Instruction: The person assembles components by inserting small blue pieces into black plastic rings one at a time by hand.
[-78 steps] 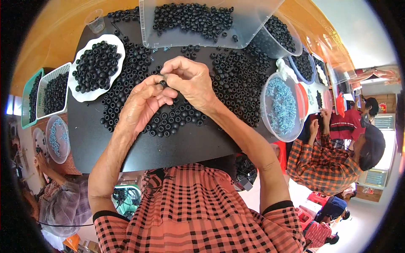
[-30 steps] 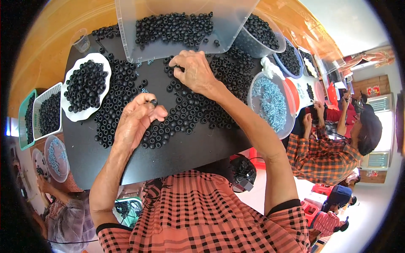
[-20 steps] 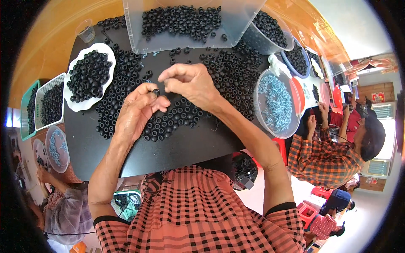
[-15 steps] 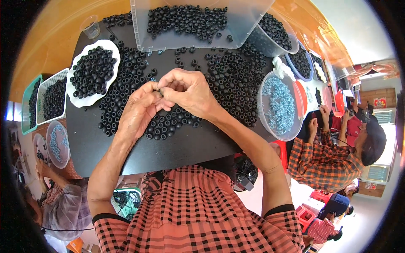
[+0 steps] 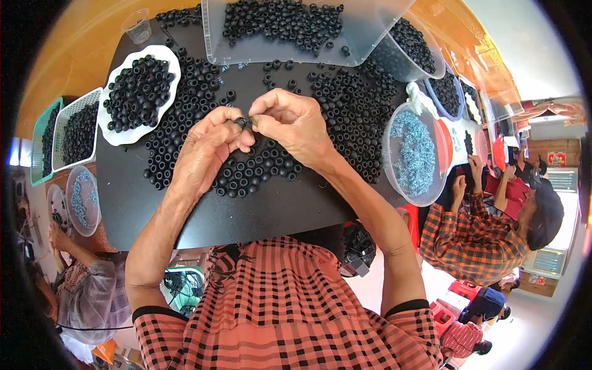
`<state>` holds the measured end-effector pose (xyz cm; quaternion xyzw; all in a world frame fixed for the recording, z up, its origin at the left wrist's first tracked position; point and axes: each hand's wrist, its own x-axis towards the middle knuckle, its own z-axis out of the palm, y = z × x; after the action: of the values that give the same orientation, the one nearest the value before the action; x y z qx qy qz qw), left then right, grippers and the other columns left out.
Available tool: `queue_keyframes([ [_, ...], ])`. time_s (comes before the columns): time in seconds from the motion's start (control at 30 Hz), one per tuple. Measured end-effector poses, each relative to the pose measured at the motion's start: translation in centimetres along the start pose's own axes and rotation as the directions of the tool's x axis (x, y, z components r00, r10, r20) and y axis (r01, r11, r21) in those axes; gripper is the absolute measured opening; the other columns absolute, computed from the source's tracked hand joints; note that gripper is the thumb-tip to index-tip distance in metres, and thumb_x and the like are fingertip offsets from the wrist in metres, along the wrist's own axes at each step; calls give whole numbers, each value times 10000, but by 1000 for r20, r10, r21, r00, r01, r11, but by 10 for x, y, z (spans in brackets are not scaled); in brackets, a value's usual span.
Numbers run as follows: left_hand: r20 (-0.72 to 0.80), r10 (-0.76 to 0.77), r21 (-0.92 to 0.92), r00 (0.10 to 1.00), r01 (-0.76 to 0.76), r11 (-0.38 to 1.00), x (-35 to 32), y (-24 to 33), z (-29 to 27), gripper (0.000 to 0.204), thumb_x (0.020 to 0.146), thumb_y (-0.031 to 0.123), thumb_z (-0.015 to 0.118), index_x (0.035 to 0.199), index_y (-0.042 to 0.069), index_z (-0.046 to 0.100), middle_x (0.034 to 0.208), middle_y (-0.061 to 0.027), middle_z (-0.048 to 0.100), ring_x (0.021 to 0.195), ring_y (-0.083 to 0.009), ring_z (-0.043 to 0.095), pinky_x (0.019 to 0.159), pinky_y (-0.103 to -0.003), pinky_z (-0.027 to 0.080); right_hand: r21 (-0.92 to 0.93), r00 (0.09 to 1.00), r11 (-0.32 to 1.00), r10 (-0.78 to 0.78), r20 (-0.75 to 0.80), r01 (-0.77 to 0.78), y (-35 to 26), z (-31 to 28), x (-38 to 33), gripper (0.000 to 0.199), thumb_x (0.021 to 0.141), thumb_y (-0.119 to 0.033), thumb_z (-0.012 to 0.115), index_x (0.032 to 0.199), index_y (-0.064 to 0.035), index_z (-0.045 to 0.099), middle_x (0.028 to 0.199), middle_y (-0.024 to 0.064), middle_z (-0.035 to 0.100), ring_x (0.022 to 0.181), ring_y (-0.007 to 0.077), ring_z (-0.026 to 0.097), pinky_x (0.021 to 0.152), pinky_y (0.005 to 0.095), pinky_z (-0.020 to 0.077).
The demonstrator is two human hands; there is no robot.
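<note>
Between the narrowed fingers of the left hand (image 5: 205,145) sits one black bead (image 5: 241,122), those of the right hand (image 5: 296,126) bunched just beside it, their hold too small to tell. Two-handed work on that bead appears under way, the next move calling for a steady left pinch. Loose beads (image 5: 353,132) spread across the bench (image 5: 259,214).

A clear cup (image 5: 137,29) stands near the worktop (image 5: 271,216)'s far left corner; rightward, a co-worker (image 5: 546,213) wears an orange-and-black checked shirt (image 5: 481,243).
</note>
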<state>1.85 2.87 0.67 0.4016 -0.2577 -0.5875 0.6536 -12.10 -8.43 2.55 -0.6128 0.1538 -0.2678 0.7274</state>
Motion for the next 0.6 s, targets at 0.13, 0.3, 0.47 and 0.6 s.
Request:
queue_keyframes([
  [0.13, -52, 0, 62, 999, 3, 998, -2, 1, 2, 120, 913, 65, 488, 997, 26, 564, 835, -55, 629, 776, -118, 600, 751, -257, 484, -15, 1000, 1000, -7, -5, 6, 1, 3, -3, 53, 833, 55, 572, 886, 53, 567, 733, 76, 637, 653, 134, 642, 606, 253, 529],
  [0.3, -77, 63, 147, 995, -51, 988, -1, -4, 3, 118, 918, 58, 499, 1009, 28, 569, 818, -48, 632, 763, -106, 598, 737, -240, 480, -71, 998, 996, -48, -44, 45, 8, 3, 0, 69, 809, 44, 590, 877, 52, 581, 727, 71, 639, 639, 132, 654, 573, 238, 522],
  [0.47, -114, 112, 198, 987, -88, 976, -1, -7, 4, 116, 916, 50, 507, 1011, 29, 569, 771, -4, 608, 721, -73, 570, 717, -219, 469, -127, 997, 991, -55, -61, 46, 16, 4, 0, 83, 769, 33, 618, 847, 48, 593, 717, 67, 645, 628, 133, 667, 557, 232, 522],
  [0.6, -131, 161, 326, 978, -111, 939, -1, -6, 8, 113, 907, 29, 510, 1002, 31, 570, 732, 47, 556, 696, -36, 536, 698, -201, 457, -250, 989, 963, -125, -77, 103, 12, 5, -1, 72, 757, 25, 632, 818, 48, 600, 719, 76, 652, 630, 125, 667, 568, 233, 528],
])
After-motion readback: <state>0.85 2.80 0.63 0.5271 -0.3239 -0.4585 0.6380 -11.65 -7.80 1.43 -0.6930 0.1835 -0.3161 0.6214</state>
